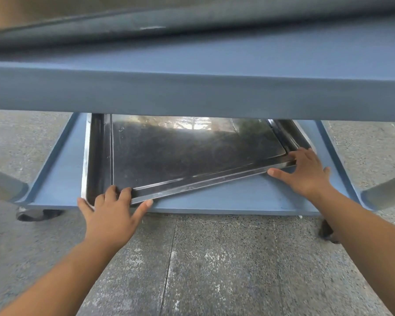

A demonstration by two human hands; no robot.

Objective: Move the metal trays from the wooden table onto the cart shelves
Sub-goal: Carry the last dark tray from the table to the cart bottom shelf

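Observation:
A dark, shiny metal tray (183,153) lies skewed on the bottom shelf (226,199) of the blue cart, on top of another tray (97,156) whose left strip and far right corner show beneath it. My left hand (111,213) grips the top tray's near left corner, fingers curled over its rim. At the near right corner my right hand (306,173) rests with fingers on the rim and thumb along the front edge. The trays' far ends are hidden behind the cart's upper shelf (192,94).
The upper blue shelf spans the whole view just above the trays and leaves a low gap. Cart legs (383,193) stand at both sides, with black castors (39,214) on the speckled concrete floor (203,270).

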